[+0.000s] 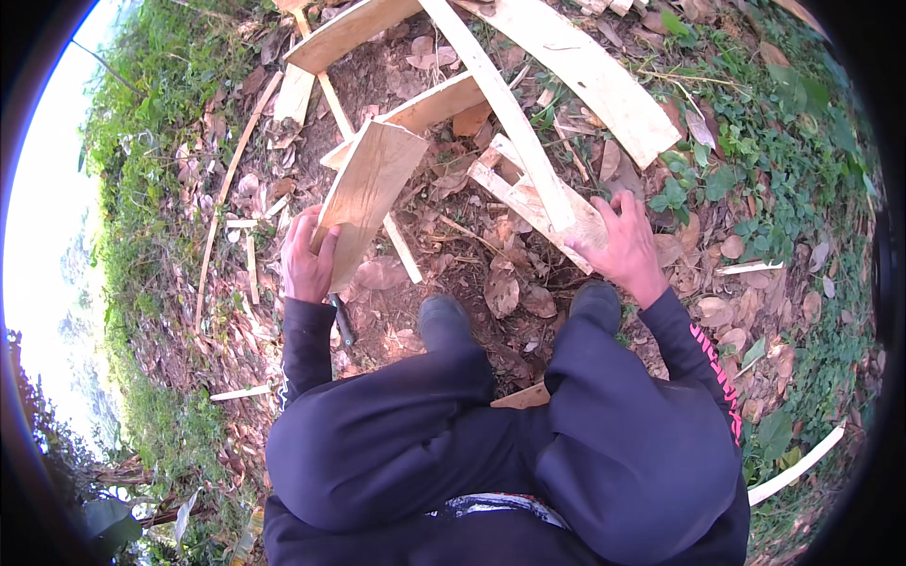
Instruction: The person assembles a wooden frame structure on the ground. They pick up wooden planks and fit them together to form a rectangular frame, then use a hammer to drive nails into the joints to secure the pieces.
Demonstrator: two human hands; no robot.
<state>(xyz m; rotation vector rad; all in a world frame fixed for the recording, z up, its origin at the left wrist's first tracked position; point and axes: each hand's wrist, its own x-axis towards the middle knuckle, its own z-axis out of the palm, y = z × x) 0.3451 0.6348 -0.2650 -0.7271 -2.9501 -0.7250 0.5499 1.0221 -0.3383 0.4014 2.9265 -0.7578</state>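
My left hand point(307, 257) is closed round the near edge of a short, wide wooden board point(377, 174), which stands tilted with its far end raised. Its thumb lies on the board's face. On the other side, my right hand point(628, 241) grips the near end of a pale wooden board point(587, 222), thumb and fingers spread over its end. Across that board lies a long narrow wooden strip point(495, 94), its near tip close to my right thumb. Another board point(444, 102) passes behind the wide one, partly hidden by it.
A broad plank point(585, 71) lies at the far right, and another board point(349, 36) leans at the far left. Thin wood strips point(403, 247) and dry leaves litter the soil. A dark rod-like object point(342, 321) shows below my left hand. My boots point(444, 321) are between my hands.
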